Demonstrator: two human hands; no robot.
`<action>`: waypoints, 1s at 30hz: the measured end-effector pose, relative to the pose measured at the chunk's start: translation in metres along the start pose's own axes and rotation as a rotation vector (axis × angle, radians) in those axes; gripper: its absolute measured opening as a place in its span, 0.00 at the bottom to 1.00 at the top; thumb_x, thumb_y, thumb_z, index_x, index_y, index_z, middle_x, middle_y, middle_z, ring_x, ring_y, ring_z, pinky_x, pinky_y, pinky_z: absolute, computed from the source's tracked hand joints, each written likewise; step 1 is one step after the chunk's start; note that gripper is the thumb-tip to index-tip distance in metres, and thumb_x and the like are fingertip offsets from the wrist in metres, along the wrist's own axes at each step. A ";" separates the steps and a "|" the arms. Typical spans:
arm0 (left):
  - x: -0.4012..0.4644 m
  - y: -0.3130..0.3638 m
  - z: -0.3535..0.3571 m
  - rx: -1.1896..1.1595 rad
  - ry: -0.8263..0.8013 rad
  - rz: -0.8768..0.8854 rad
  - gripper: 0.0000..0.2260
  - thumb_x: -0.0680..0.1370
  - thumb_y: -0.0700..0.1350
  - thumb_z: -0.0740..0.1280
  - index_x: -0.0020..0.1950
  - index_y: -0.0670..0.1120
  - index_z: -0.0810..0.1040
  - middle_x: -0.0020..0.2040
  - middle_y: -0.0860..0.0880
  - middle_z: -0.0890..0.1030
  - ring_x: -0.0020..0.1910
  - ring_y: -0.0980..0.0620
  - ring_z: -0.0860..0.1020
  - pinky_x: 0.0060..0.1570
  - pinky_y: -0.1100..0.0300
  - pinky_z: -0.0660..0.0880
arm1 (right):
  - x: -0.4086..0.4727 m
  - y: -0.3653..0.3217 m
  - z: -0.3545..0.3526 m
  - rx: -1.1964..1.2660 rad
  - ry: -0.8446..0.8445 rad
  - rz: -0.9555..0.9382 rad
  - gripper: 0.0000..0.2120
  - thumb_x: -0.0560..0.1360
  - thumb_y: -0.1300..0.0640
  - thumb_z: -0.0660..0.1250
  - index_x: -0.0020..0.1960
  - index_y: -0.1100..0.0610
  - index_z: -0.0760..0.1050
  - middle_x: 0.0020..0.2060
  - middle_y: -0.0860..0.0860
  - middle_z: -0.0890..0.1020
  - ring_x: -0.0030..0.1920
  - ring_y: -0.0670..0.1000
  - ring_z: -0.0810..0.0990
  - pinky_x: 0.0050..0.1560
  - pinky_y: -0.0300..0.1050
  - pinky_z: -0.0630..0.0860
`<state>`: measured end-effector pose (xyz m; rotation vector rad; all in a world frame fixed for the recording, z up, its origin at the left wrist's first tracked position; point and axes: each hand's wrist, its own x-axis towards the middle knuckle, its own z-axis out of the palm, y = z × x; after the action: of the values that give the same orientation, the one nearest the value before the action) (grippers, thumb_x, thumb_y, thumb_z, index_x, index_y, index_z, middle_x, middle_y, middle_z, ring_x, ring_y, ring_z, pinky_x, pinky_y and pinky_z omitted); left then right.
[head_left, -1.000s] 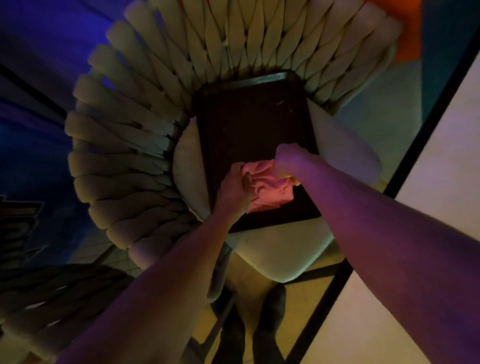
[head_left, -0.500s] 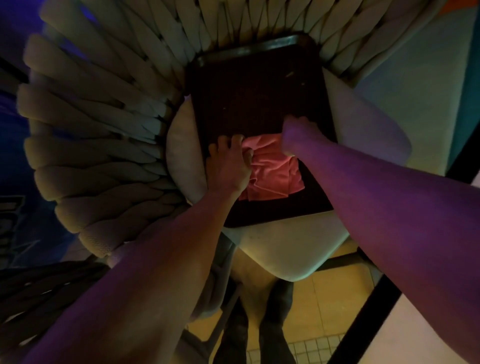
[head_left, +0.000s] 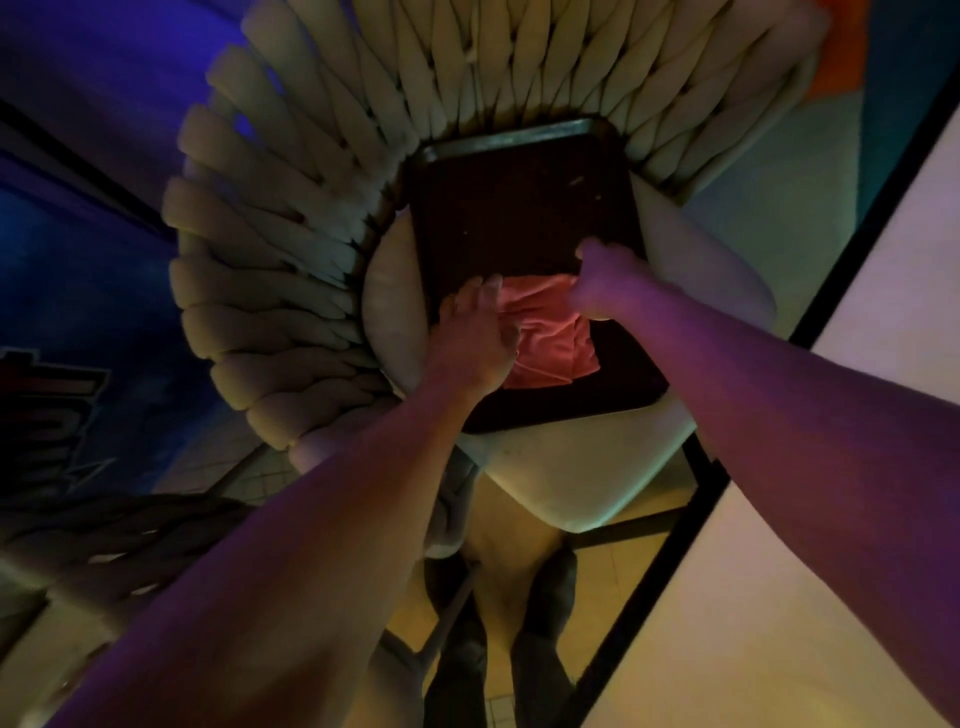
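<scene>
A pink cloth (head_left: 556, 343) lies on a dark rectangular tray (head_left: 519, 208) that rests on the seat of a pale woven chair (head_left: 291, 218). My left hand (head_left: 472, 338) lies flat on the cloth's left part, fingers straight and pressing it down. At the cloth's upper right corner my right hand (head_left: 608, 286) is curled and grips the fabric. The middle of the cloth is spread between both hands; its left edge is hidden under my left palm.
The chair's padded seat (head_left: 582, 467) juts out below the tray. A pale table top with a dark edge (head_left: 810, 545) runs along the right. Two dark shoes (head_left: 540, 613) stand on the tiled floor below the chair. Dim coloured light fills the room.
The crumpled cloth held up between both hands was lowered onto the tray and spread out. My left hand opened and flattened on it; my right hand pulled its corner to the right.
</scene>
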<state>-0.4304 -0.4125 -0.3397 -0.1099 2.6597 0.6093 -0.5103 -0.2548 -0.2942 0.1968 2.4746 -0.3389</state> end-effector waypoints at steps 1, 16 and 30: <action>-0.008 0.001 -0.008 0.004 -0.006 0.007 0.29 0.82 0.55 0.59 0.81 0.49 0.55 0.80 0.45 0.57 0.77 0.41 0.57 0.73 0.46 0.63 | -0.011 -0.003 -0.007 0.016 0.005 -0.018 0.28 0.75 0.55 0.66 0.73 0.55 0.64 0.68 0.59 0.71 0.67 0.63 0.72 0.66 0.55 0.73; -0.188 0.009 -0.151 0.050 0.052 0.080 0.29 0.82 0.59 0.57 0.81 0.51 0.53 0.82 0.48 0.54 0.80 0.40 0.51 0.76 0.42 0.57 | -0.260 -0.033 -0.053 0.192 0.218 -0.314 0.27 0.79 0.52 0.64 0.76 0.49 0.62 0.69 0.53 0.68 0.65 0.57 0.74 0.63 0.55 0.74; -0.341 -0.017 -0.199 -0.052 0.236 0.185 0.28 0.82 0.57 0.60 0.79 0.50 0.58 0.79 0.46 0.60 0.79 0.42 0.57 0.73 0.40 0.64 | -0.421 -0.046 -0.034 0.294 0.286 -0.419 0.28 0.77 0.53 0.67 0.73 0.48 0.61 0.69 0.53 0.66 0.65 0.58 0.75 0.61 0.56 0.76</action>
<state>-0.1894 -0.5185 -0.0447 0.0539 2.9045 0.7670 -0.2063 -0.3140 -0.0039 -0.1715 2.7284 -0.9101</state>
